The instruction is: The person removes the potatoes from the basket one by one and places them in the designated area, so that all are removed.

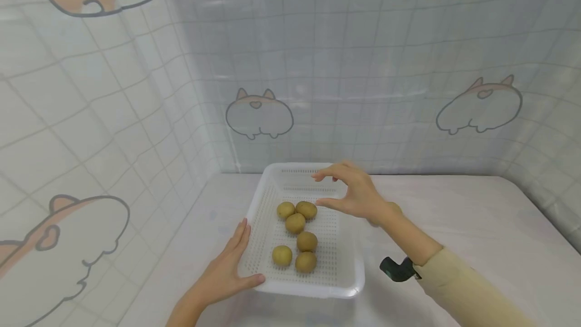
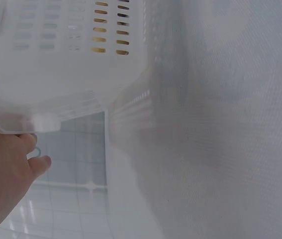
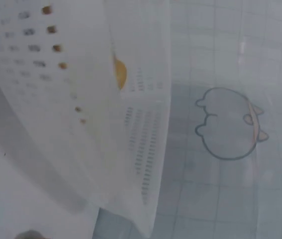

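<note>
A white perforated plastic basket (image 1: 347, 256) has several potatoes (image 1: 295, 223) on its floor, three grouped farther back and the others nearer the front. My left hand (image 1: 222, 271) rests at its near left corner, fingers extended along the left rim and thumb on the front rim. In the left wrist view, fingertips show beyond the basket's rim. My right hand (image 1: 356, 193) hovers over the basket's right side, thumb and fingers spread apart with nothing between them. A rounded brown thing (image 1: 395, 207) sits right of the basket, mostly hidden behind my right wrist.
The basket stands on a white-covered table (image 1: 458, 216). A pale curtain (image 1: 363, 74) with a grid and cartoon animals hangs behind and along the sides. Beside my right sleeve (image 1: 463, 281) is a dark green curved piece (image 1: 398, 269).
</note>
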The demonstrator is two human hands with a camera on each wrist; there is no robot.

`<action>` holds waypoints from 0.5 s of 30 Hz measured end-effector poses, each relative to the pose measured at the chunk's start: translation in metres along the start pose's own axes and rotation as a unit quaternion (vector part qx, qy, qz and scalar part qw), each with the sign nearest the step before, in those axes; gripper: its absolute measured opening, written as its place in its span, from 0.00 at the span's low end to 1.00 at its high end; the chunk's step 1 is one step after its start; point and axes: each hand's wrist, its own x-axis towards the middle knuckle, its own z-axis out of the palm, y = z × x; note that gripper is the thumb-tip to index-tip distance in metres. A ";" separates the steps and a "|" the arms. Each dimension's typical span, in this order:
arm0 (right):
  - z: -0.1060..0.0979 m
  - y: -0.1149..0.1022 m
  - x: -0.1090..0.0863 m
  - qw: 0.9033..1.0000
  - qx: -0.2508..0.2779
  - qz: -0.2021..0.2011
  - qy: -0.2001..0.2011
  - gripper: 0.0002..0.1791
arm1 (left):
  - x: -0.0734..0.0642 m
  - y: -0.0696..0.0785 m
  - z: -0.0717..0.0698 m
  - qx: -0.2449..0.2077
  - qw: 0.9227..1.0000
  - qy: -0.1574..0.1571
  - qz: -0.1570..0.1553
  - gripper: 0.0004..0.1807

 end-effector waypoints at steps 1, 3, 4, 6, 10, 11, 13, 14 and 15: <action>0.002 -0.001 0.002 1.000 0.005 -0.003 0.000 0.29 | 0.000 0.000 0.000 0.000 1.000 -0.002 -0.001 0.63; 0.005 -0.003 0.007 1.000 0.011 -0.008 -0.004 0.29 | 0.000 -0.001 0.001 0.000 1.000 -0.006 -0.003 0.63; 0.007 -0.004 0.009 1.000 0.011 -0.010 -0.005 0.28 | 0.000 -0.002 0.001 0.001 1.000 -0.007 -0.004 0.63; 0.011 -0.006 0.014 1.000 0.014 -0.013 -0.008 0.28 | 0.000 -0.002 0.002 0.001 1.000 -0.010 -0.004 0.63; 0.018 -0.009 0.022 0.999 0.020 -0.012 -0.022 0.28 | 0.001 -0.002 0.002 -0.002 1.000 -0.017 -0.009 0.63; 0.020 -0.010 0.024 0.999 0.024 -0.009 -0.027 0.28 | 0.000 -0.002 0.002 -0.003 1.000 -0.017 -0.010 0.64; 0.024 -0.011 0.028 0.999 0.030 -0.003 -0.035 0.27 | 0.000 -0.002 0.001 -0.002 1.000 -0.016 -0.010 0.64; 0.026 -0.011 0.030 0.999 0.033 -0.001 -0.037 0.27 | 0.000 -0.001 0.001 -0.003 1.000 -0.016 -0.010 0.64; 0.029 -0.011 0.031 0.999 0.034 0.002 -0.039 0.27 | 0.001 -0.001 0.001 -0.002 1.000 -0.016 -0.010 0.64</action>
